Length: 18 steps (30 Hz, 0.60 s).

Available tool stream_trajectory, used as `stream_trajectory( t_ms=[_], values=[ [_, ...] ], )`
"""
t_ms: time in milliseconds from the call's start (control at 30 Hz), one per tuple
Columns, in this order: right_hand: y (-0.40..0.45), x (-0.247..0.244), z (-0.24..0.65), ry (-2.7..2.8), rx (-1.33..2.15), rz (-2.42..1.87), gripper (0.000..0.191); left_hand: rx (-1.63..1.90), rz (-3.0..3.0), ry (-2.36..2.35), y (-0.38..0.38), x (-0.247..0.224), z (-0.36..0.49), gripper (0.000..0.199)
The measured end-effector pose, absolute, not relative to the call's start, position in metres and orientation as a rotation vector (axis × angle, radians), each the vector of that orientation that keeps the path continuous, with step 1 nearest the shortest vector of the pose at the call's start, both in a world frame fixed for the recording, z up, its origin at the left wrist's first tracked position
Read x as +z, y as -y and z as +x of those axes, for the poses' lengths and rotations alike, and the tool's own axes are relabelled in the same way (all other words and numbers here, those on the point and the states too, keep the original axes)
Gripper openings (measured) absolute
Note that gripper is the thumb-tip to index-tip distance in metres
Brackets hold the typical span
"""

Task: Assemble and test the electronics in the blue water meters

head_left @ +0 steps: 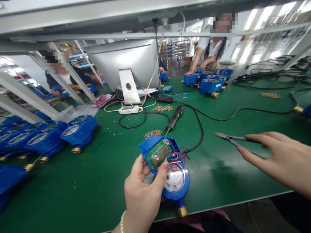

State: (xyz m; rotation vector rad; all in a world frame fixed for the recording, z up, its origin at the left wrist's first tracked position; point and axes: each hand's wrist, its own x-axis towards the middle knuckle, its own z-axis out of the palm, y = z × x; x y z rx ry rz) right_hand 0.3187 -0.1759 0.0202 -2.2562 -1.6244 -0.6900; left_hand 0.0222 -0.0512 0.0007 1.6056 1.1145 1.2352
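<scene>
My left hand (145, 191) grips the blue housing of a water meter (176, 181) near the table's front edge, thumb on its near side. The housing is open, showing a green circuit board with a grey display (160, 155) and red, yellow and black wires. Below it are the round dial and a brass fitting (182, 211). To the right, my right hand (274, 155) holds pliers (228, 137) by their handles, tips pointing left and apart from the meter. Behind the meter, an electric screwdriver (175, 118) lies with its bit toward the housing.
Several blue meters (46, 139) line the left side; more (211, 84) stand at the back right by a person. Small screws (153, 133) lie in piles. A monitor (128, 64) and black cables (218, 119) are behind. Another person is at the back left.
</scene>
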Motion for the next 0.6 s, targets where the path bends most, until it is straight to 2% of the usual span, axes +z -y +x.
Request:
stream_trajectory(
  t_ms=[100, 200, 300, 433, 533, 600],
  values=[
    [0.183, -0.013, 0.339, 1.643, -0.708, -2.522, 0.056, 1.28, 1.698, -1.132, 0.053, -0.006, 0.021, 0.04],
    [0.183, -0.029, 0.343, 1.753, -0.689, -2.54, 0.054, 1.319, 1.919, -1.154, 0.049, -0.011, 0.016, 0.035],
    [0.174, -0.035, 0.335, 1.761, -0.754, -2.404, 0.054, 1.454, 2.261, -1.101, 0.04, -0.012, 0.008, 0.027],
    [0.149, -0.038, 0.311, 1.734, -0.591, -2.079, 0.046, 1.522, 2.641, -0.771, 0.028, -0.009, 0.003, 0.043],
    [0.128, -0.036, 0.285, 1.7, -0.366, -1.914, 0.038, 1.365, 2.164, -1.006, 0.023, -0.003, 0.011, 0.023],
    [0.117, -0.034, 0.267, 1.652, -0.151, -1.861, 0.034, 1.246, 1.637, -1.119, 0.02, 0.001, 0.019, 0.021]
  ],
)
